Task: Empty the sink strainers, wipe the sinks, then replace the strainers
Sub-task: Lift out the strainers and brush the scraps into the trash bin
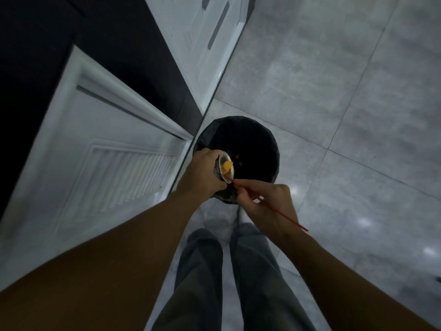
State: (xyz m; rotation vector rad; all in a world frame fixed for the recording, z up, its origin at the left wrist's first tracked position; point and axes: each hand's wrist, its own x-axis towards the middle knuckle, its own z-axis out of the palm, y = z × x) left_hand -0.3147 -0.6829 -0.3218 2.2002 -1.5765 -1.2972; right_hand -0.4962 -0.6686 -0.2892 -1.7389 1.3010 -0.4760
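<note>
My left hand point(202, 174) grips a small metal sink strainer point(226, 168), tilted on its side over a black-lined bin point(253, 142). An orange scrap of food point(226, 166) sits at the strainer's mouth. My right hand point(265, 203) pinches a thin red stick point(274, 209), whose tip touches the strainer's rim. A few orange bits point(238, 161) lie inside the bin. The strainer's base is hidden by my left fingers.
The bin stands on a grey tiled floor point(346, 103), right beside a white panelled door point(107, 163) and a white cabinet front point(202, 39). My legs in grey trousers point(226, 271) are just behind the bin.
</note>
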